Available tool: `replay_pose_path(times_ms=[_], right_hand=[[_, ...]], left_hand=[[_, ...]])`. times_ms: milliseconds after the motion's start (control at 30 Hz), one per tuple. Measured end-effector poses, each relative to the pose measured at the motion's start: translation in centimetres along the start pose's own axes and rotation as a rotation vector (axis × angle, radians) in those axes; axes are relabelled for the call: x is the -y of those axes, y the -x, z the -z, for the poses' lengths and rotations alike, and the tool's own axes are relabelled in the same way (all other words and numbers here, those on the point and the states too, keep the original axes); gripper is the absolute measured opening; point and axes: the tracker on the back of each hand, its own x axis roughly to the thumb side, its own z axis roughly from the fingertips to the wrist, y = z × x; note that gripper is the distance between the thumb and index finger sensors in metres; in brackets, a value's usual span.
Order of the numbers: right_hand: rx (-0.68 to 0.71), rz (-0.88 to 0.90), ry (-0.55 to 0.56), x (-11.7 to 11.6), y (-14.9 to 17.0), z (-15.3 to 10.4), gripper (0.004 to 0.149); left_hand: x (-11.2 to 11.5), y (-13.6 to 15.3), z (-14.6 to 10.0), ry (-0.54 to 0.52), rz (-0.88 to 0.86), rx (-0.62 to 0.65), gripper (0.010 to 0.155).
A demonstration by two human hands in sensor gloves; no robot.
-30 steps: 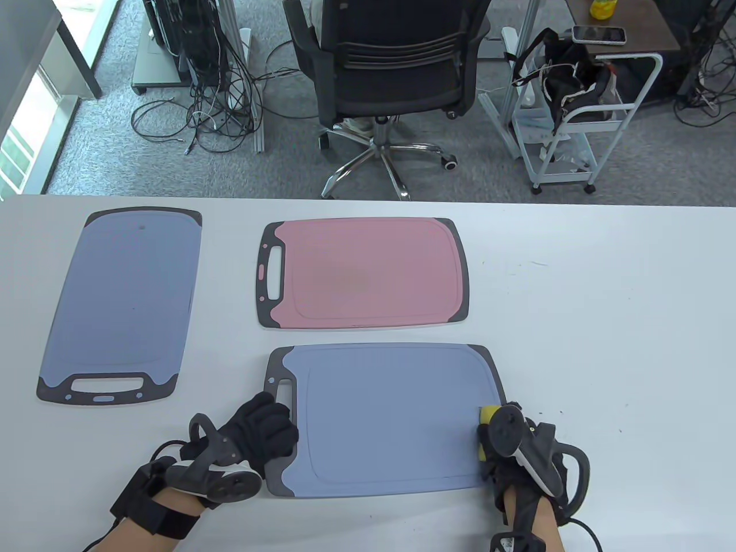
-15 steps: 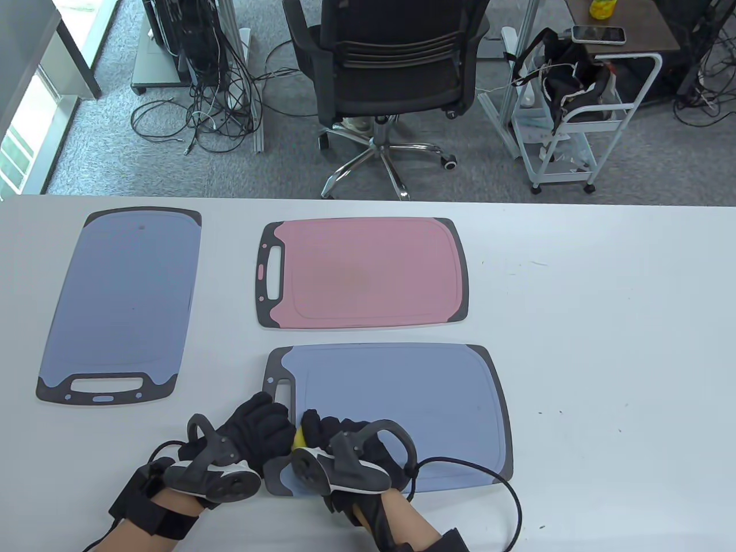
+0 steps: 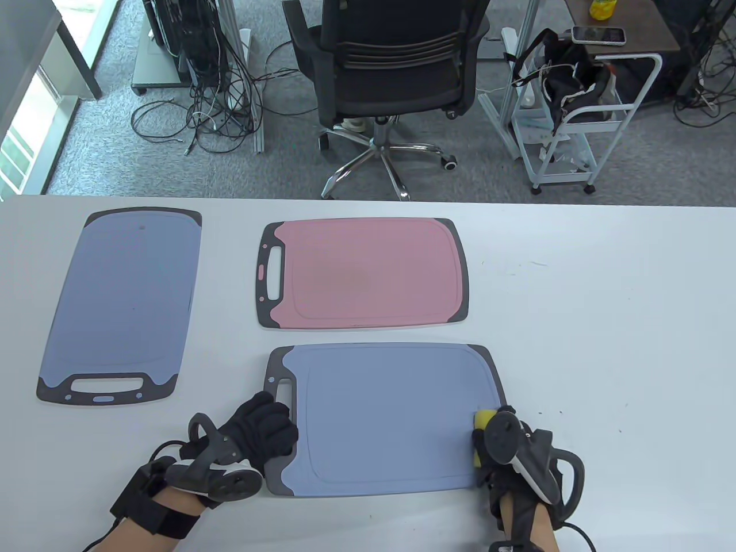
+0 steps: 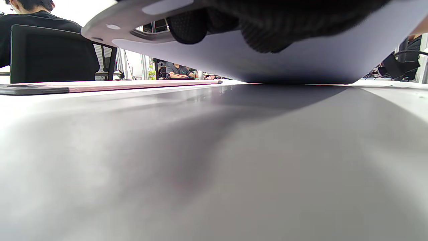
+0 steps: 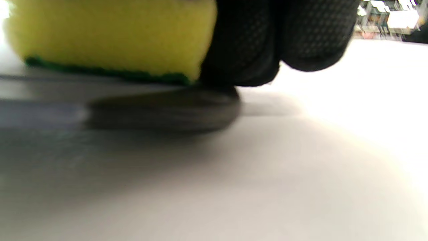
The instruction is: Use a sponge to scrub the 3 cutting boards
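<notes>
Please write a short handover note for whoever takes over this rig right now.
Left hand presses on the handle end of the near blue board, steadying it.
Right hand grips the yellow sponge at that board's right edge.
Pink board lies behind it, second blue board at far left.
Done: cannot tell.
Left: finish the near board; whether the other two are scrubbed is unclear.

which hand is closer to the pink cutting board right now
Left. The left hand rests on the handle end of the near blue board, below the pink cutting board's left end. The right hand holds the sponge at the blue board's right edge, farther away.
</notes>
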Motion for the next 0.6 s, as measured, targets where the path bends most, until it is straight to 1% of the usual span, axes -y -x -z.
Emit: replay_pose_path(times_ms=[67, 133, 167, 200, 300, 333, 400, 433, 467, 500, 533, 600], right_hand=[[0.172, -0.011, 0.027, 0.6, -4.3, -0.4, 0.072], [0.354, 0.022, 0.014, 1.2, -9.6, -1.4, 0.073], [0.396, 0.022, 0.017, 1.4, -11.2, -1.8, 0.073], [0.53, -0.009, 0.034, 1.7, -15.0, -3.0, 0.073], [0.717, -0.064, 0.082, 2.3, -20.2, -5.0, 0.073], [0.749, -0.075, 0.085, 2.5, -21.3, -5.4, 0.073], [0.732, -0.091, 0.079, 2.6, -21.3, -5.3, 0.073], [0.717, -0.052, 0.066, 2.4, -20.3, -4.8, 0.072], [0.679, -0.021, 0.079, 2.2, -19.4, -4.5, 0.072], [0.603, -0.018, 0.084, 1.9, -17.6, -3.9, 0.072], [0.56, -0.032, 0.078, 1.7, -16.2, -3.4, 0.072], [0.384, -0.033, 0.07, 1.1, -11.0, -2.2, 0.072]], left_hand=[[0.0, 0.0, 0.0, -0.002, 0.005, 0.002, 0.047], [0.0, 0.0, 0.0, 0.0, 0.003, 0.001, 0.047], [0.0, 0.0, 0.0, 0.0, 0.002, 0.001, 0.047], [0.0, 0.0, 0.0, -0.001, 0.004, 0.001, 0.047], [0.0, 0.0, 0.0, -0.003, 0.007, 0.003, 0.047], [0.0, 0.0, 0.0, -0.004, 0.001, 0.001, 0.047], [0.0, 0.1, 0.0, -0.009, 0.001, -0.003, 0.047], [0.0, 0.0, 0.0, -0.01, 0.002, -0.001, 0.047], [0.0, 0.0, 0.0, -0.011, 0.005, 0.001, 0.047], [-0.1, -0.1, 0.0, -0.01, 0.007, 0.002, 0.047], [0.0, -0.1, 0.0, -0.009, 0.007, 0.001, 0.047], [-0.1, -0.1, 0.0, -0.005, 0.011, -0.003, 0.047]])
